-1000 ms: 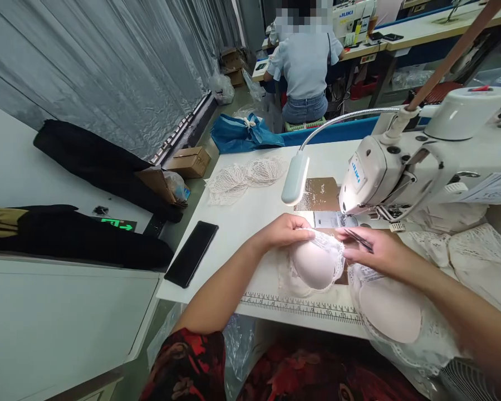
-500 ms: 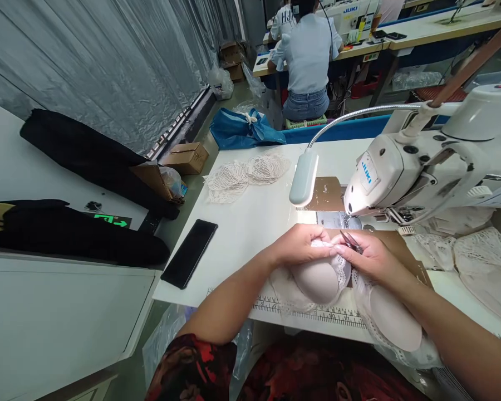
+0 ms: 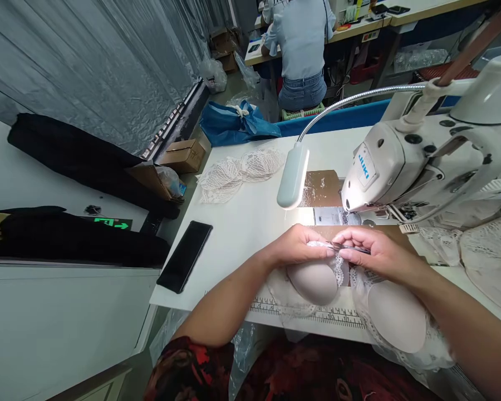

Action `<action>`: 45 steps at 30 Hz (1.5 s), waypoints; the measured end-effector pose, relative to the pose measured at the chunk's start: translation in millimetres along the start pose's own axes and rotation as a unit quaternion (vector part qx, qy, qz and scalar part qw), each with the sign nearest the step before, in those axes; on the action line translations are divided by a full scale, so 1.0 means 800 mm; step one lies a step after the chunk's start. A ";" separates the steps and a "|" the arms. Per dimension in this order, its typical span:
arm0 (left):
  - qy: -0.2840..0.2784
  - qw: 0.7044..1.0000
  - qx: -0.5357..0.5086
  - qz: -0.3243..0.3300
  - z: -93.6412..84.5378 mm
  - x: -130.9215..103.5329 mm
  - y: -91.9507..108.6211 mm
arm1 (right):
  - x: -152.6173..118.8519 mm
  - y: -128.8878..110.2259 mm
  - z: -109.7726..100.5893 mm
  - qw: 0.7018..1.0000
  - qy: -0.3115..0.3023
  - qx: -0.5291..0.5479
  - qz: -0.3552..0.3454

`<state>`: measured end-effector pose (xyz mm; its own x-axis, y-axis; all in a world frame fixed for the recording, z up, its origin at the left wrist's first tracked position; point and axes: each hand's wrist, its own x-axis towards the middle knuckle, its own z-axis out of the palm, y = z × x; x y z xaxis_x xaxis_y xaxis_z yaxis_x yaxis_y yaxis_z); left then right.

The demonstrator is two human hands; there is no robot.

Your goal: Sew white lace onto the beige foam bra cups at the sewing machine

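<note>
Close to the front edge of the table lies a white lace bra with padded cups point(image 3: 313, 283), its second cup hanging partly over the edge under my right forearm. My left hand point(image 3: 295, 245) is closed, pinching the lace edge above the nearer cup between thumb and fingers. In my right hand point(image 3: 371, 252), thumb and fingers close on small metal thread snips point(image 3: 354, 248), whose tips point left to my left fingertips. Whether the blades touch the lace or a thread is too small to tell. Both hands are just in front of the sewing machine point(image 3: 376, 164).
A lamp point(image 3: 293, 175) on a bendy neck hangs beyond my hands. A black phone point(image 3: 185, 256) and lace pieces point(image 3: 242, 171) lie on the left of the table point(image 3: 250, 217). More lace garments point(image 3: 488, 250) are piled at right. A co-worker point(image 3: 303, 50) sits ahead.
The snips have turned in my right hand from pointing up and left to lying nearly level, tips at my left fingertips. My left hand keeps its pinch. The view has tilted slightly downward.
</note>
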<state>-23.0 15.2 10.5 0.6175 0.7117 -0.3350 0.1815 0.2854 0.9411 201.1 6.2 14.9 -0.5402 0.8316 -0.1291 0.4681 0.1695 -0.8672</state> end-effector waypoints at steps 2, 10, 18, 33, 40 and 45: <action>-0.005 1.000 -0.001 0.000 -0.001 0.000 -0.001 | 0.000 -0.002 0.005 1.000 0.015 -0.004 -0.010; -0.020 1.000 0.012 0.017 0.001 0.000 0.000 | 0.006 -0.006 0.020 0.995 0.060 0.082 0.008; -0.090 0.980 0.178 0.000 -0.047 -0.025 0.013 | 0.001 -0.004 0.002 0.998 -0.034 -0.003 0.054; 0.066 0.986 0.136 0.069 -0.014 -0.019 0.008 | 0.006 -0.003 0.029 0.997 0.059 0.058 0.006; 0.037 0.997 0.066 0.019 -0.005 -0.013 0.008 | 0.003 0.002 0.028 0.992 0.090 0.086 -0.015; 0.039 0.999 0.024 0.014 -0.004 -0.013 0.011 | -0.002 0.011 0.019 0.976 0.039 0.210 0.041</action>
<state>-30.3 11.8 21.8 0.5624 0.7669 -0.3092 0.2022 0.2350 0.9507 195.2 -2.0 0.1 -0.4507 0.8734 -0.1846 0.1708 -0.1186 -0.9781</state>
